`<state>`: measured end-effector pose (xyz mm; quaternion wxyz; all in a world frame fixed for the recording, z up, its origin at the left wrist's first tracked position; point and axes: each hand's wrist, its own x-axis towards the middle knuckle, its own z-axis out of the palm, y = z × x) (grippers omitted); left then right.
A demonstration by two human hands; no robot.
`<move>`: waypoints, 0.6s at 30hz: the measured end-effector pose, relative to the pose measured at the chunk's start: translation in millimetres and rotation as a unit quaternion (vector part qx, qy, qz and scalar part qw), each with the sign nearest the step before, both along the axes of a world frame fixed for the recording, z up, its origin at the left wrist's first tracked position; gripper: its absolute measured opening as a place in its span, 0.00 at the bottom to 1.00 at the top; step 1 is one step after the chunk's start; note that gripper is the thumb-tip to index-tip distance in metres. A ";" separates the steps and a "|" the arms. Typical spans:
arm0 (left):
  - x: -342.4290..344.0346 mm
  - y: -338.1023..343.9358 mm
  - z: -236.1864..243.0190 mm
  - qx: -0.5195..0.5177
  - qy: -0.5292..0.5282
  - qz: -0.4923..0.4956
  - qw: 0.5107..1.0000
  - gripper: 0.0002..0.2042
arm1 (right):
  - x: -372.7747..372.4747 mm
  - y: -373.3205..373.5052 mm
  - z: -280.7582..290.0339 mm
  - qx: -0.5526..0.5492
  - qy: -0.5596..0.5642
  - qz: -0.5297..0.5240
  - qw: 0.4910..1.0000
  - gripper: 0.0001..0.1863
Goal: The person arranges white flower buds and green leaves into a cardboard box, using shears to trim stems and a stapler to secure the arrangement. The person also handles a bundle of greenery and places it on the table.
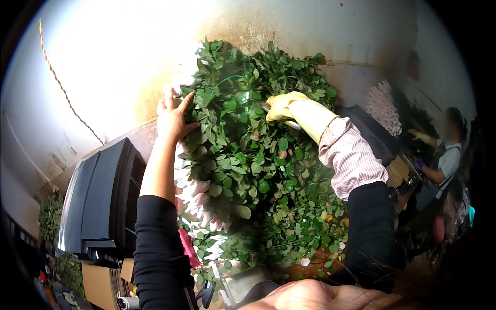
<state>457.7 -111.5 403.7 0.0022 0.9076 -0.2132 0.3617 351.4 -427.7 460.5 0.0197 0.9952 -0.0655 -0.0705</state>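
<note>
A big heap of leafy green flower stems (248, 150), rose-like in leaf, fills the middle. Along its left edge run pale pink and white flower heads (196, 199), seemingly in sleeves. My bare left hand (175, 116) lies on that edge near the top, fingers spread, the tips against leaves and heads. In a yellow rubber glove, my right hand (287, 109) is closed over the upper right of the heap. A hand tool with a pale, curved handle end (293, 125) shows below its palm; the rest is mostly hidden by glove and leaves.
Dark folded panels (98, 194) are stacked at left above cardboard boxes (101, 284). A stained wall (289, 26) stands behind the heap. At right, a co-worker (444, 160) is beside more pale flowers (383, 108) and a black box (367, 134). Loose leaves and petals lie near me.
</note>
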 end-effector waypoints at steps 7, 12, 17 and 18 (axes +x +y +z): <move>-2.0 1.3 -1.5 0.010 0.016 0.005 1.000 0.50 | 61.1 6.2 -19.6 0.177 0.032 0.177 0.968 0.22; -5.1 -5.9 -0.4 0.003 0.012 0.006 1.000 0.51 | 67.1 31.9 -16.2 0.265 0.061 0.197 0.942 0.15; -4.0 1.7 -4.5 0.015 0.025 0.019 0.999 0.51 | 29.1 7.8 -14.4 0.188 0.088 0.082 0.975 0.18; -3.9 1.9 -3.7 0.012 0.023 0.017 1.000 0.51 | 20.8 4.1 -9.6 0.166 0.066 0.053 0.982 0.19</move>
